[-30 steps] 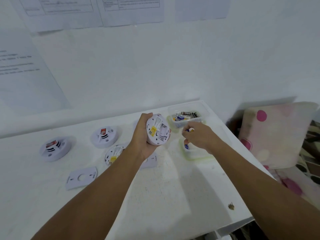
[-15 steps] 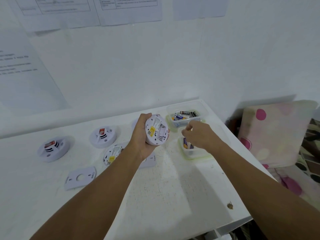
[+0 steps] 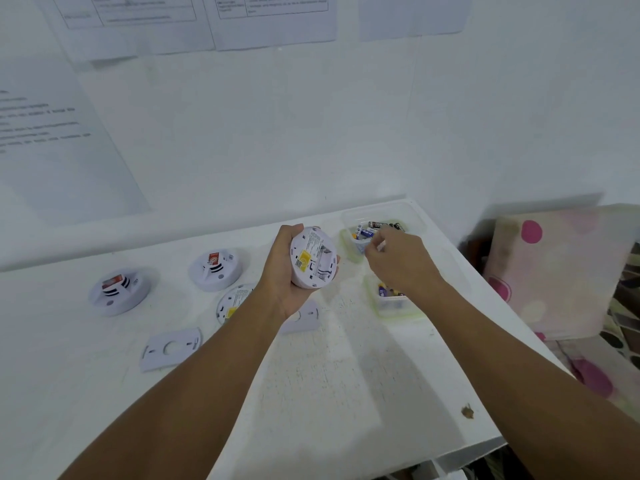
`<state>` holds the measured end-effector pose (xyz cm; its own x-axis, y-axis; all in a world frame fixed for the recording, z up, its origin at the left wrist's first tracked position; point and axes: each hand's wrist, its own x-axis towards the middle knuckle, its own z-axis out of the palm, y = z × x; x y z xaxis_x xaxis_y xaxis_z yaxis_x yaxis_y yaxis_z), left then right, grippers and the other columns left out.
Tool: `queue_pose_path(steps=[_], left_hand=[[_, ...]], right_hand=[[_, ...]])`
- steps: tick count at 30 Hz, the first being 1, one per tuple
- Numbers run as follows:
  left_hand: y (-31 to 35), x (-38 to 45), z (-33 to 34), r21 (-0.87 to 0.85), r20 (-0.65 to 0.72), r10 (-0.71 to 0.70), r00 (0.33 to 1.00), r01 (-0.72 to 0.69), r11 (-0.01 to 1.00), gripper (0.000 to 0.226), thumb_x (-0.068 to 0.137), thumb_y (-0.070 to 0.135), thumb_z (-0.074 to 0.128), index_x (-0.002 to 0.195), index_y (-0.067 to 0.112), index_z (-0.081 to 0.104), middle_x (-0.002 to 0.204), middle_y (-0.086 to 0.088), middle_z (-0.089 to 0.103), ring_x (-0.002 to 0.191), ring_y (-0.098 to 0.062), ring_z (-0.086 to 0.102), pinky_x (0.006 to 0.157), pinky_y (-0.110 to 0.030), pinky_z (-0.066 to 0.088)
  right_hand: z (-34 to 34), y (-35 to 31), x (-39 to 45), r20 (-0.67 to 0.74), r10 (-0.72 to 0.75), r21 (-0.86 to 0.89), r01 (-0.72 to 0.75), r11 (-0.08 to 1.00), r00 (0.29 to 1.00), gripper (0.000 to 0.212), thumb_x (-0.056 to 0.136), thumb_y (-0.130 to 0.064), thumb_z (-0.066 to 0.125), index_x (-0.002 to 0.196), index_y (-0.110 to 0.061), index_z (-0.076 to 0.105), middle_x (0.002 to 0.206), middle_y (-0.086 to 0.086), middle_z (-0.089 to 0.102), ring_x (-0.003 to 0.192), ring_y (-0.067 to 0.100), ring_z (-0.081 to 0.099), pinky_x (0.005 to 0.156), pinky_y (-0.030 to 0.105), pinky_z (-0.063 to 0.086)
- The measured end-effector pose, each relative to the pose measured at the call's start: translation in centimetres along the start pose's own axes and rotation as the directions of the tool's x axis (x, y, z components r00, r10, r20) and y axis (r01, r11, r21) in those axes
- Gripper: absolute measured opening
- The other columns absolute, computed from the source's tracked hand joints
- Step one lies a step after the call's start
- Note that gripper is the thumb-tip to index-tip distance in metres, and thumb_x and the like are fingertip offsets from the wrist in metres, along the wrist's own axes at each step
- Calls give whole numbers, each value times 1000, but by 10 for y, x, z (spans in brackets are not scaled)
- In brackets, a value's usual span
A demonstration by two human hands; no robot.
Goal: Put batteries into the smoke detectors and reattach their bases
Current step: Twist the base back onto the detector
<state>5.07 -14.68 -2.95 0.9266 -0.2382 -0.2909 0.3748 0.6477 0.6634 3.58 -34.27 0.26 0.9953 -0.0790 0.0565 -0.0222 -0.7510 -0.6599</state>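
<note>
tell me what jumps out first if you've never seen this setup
The left hand holds a smoke detector up at mid-table, back side showing its yellow label. The right hand hovers beside it over two clear tubs of batteries. Two more detectors sit face-up at left, a loose base plate nearer.

Matt white plastic shells the smoke detector (image 3: 313, 259) at frame centre; the desk (image 3: 346, 375) below is painted white — rough, scuffed. Clear glossy plastic tubs (image 3: 381, 216) upper right; paper sheets (image 3: 273, 19) top.

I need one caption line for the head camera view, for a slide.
Left hand holds a smoke detector; right hand reaches beside it.
</note>
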Motion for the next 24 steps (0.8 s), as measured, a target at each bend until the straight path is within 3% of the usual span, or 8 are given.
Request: queue_pose_path(steps=[2, 5, 12, 15, 18, 21, 24], left_hand=[[5, -5, -3, 1, 1, 16, 1000, -16, 1000, 31, 85, 38, 68, 105, 14, 71, 118, -10, 63, 102, -33, 62, 107, -48, 50], [18, -17, -12, -20, -10, 46, 999, -47, 999, 30, 88, 39, 66, 105, 14, 70, 121, -13, 63, 109, -35, 59, 104, -48, 49], [65, -79, -65, -46, -158, 191, 969, -200, 979, 31, 83, 41, 72, 99, 14, 71, 104, -12, 71, 94, -30, 69, 107, -45, 47], [81, -107, -99, 45, -238, 268, 933, -265, 963, 16, 93, 30, 64, 89, 17, 72, 99, -9, 71, 94, -27, 68, 100, -42, 50], [93, -128, -127, 211, -392, 338, 856, -274, 938, 28, 102, 21, 56, 82, 19, 76, 89, -8, 75, 87, -25, 71, 87, -40, 55], [101, -139, -155, 336, -538, 352, 766, -188, 923, 20, 101, 23, 62, 114, 13, 73, 109, -16, 75, 100, -33, 72, 95, -49, 56], [105, -144, -180, 429, -605, 352, 714, -80, 900, 30, 100, 29, 66, 123, 9, 69, 115, -15, 75, 106, -35, 72, 96, -47, 56]], right_hand=[[2, -13, -2, -12, -44, 108, 45, 993, 999, 16, 98, -26, 51, 97, -15, 62, 86, 3, 69, 65, 19, 58, 60, 32, 50], [12, -39, -6, 21, -110, 220, 103, 970, 994, 15, 97, -30, 55, 92, -20, 64, 80, 4, 72, 72, 24, 68, 66, 39, 56], [72, -106, -22, 216, -281, 269, 219, 938, 935, 15, 98, -31, 57, 96, -19, 66, 82, 0, 73, 76, 23, 72, 64, 29, 53], [103, -131, -29, 320, -328, 269, 247, 931, 889, 15, 99, -29, 54, 100, -20, 65, 85, -1, 72, 76, 23, 71, 61, 29, 54], [130, -152, -33, 368, -374, 251, 296, 922, 851, 16, 99, -28, 52, 100, -19, 65, 90, -3, 70, 69, 18, 67, 52, 21, 49], [152, -169, -37, 419, -394, 240, 319, 917, 818, 18, 99, -30, 52, 100, -18, 65, 90, 0, 71, 64, 18, 64, 45, 22, 47], [170, -183, -40, 462, -400, 225, 332, 916, 792, 18, 99, -34, 54, 101, -20, 65, 93, 0, 71, 73, 18, 65, 58, 27, 49]])
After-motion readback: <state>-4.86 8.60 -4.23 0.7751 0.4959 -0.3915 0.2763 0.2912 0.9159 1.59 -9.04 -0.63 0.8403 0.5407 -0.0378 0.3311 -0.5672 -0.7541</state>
